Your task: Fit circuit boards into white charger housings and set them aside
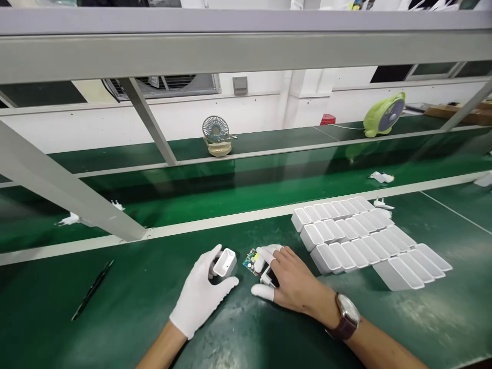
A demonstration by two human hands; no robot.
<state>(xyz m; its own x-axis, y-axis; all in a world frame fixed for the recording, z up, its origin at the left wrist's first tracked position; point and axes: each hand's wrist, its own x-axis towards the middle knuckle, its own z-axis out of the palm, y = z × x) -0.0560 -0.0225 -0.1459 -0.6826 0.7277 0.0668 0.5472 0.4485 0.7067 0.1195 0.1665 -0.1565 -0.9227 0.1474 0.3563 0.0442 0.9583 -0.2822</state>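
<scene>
While left hand (202, 296) holds a casing (225, 262), right hand (294, 279) half-hides a board (250, 260).

- Left hand (200, 297), in a white glove, grips an open white shell (225, 262), its hollow facing up.
- Right hand (292, 282), bare except for white fingertip covers, pinches a small board (250, 261) just at 3 o'clock of the shell; a watch (348, 315) sits on its wrist.
- Rows of shells (365, 241) lie on the table (134, 318) at 2 o'clock of the hands (packed side by side, touching).
- A black stick (92, 289) lies at 9 o'clock, well apart.
- A small fan (216, 134) stands at 12 o'clock, a green fan (384, 114) at 1 o'clock.
</scene>
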